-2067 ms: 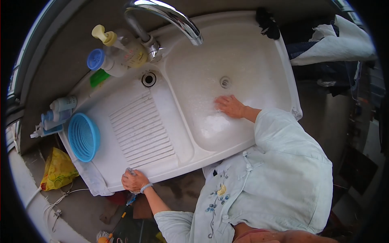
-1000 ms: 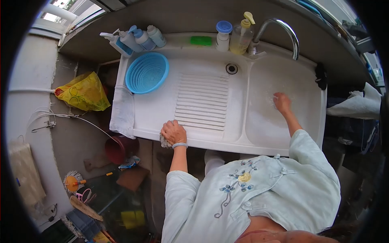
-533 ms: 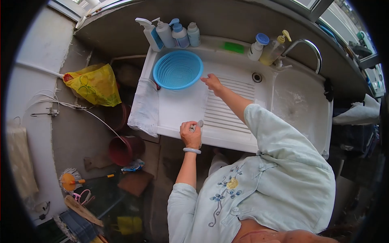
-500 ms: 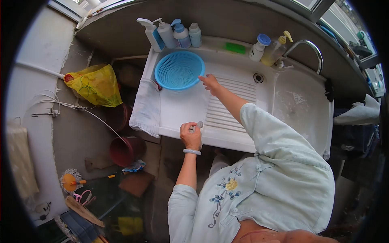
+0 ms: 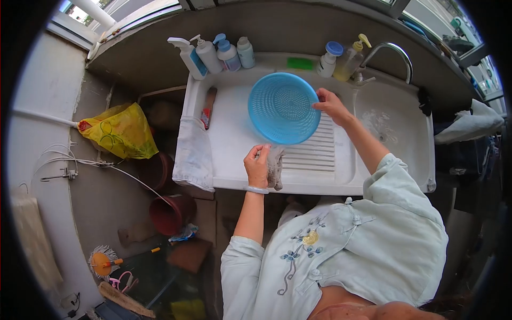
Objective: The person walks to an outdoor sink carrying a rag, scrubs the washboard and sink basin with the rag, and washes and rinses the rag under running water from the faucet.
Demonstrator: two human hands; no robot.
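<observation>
A blue plastic basket [image 5: 284,108] is tilted over the ribbed part of the white sink unit [image 5: 234,154]. My right hand [image 5: 330,104] grips its right rim, thumb and fingers closed on it. Just below the basket's lower edge, my left hand [image 5: 258,162] is closed on a grey cloth [image 5: 275,169], which hangs down over the unit's front edge. A brush [image 5: 208,108] with a wooden handle lies on the unit's left side, above a white cloth [image 5: 193,154] draped over the corner.
Several bottles [image 5: 210,55] stand at the back left. A green sponge [image 5: 300,64], two dispensers [image 5: 349,60] and the faucet [image 5: 393,48] are along the back. The basin [image 5: 394,128] is at the right. A yellow bag [image 5: 120,130] and a red bucket [image 5: 172,213] are at the left.
My right hand has taken hold of the basket and moved it right, away from the left side, uncovering the brush. The cloth in my left hand now hangs down. The view has shifted.
</observation>
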